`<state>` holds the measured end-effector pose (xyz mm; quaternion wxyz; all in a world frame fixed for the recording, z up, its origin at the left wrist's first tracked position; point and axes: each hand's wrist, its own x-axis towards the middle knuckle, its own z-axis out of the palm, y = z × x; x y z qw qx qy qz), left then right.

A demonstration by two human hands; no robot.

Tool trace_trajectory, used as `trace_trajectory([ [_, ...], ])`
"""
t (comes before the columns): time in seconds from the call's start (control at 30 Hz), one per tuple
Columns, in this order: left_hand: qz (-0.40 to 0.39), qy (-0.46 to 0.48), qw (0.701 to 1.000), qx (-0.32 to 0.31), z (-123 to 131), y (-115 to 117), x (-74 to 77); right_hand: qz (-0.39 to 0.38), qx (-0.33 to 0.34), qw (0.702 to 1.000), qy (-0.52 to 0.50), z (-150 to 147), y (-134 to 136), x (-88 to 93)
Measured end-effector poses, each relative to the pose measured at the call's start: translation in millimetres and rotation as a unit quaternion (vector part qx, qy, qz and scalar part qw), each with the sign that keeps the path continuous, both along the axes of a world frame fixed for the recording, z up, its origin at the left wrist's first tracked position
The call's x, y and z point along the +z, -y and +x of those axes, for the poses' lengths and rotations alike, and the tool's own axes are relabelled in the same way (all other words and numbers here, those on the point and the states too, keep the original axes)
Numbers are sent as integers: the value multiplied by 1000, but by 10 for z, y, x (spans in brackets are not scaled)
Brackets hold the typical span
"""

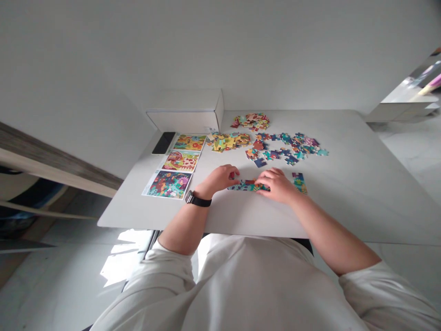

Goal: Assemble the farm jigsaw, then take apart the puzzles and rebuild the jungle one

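Puzzle-strip [245, 185] pt. behind R hand [278, 185]

White shirt [258, 285] – black wristwatch [201, 201]

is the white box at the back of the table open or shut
Shut: the top of the white box lies flat to its front edge, no flap raised.

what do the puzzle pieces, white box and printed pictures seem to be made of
Puzzle pieces: probably cardboard, with brightly printed faces and interlocking outlines; thin wood is possible. White box: likely cardboard, matte-looking, with flat panels and crisp edges. Printed pictures: apparently paper or card, lying flat; gloss unclear.
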<state>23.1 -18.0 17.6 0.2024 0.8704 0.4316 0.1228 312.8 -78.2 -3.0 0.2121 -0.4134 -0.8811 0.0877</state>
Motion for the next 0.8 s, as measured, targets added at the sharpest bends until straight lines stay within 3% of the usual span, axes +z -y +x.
trace_trajectory([
  [0.8,-3,17,1000,-15,19,15,-37,-32,7,999,-10,11,-24,22],
])
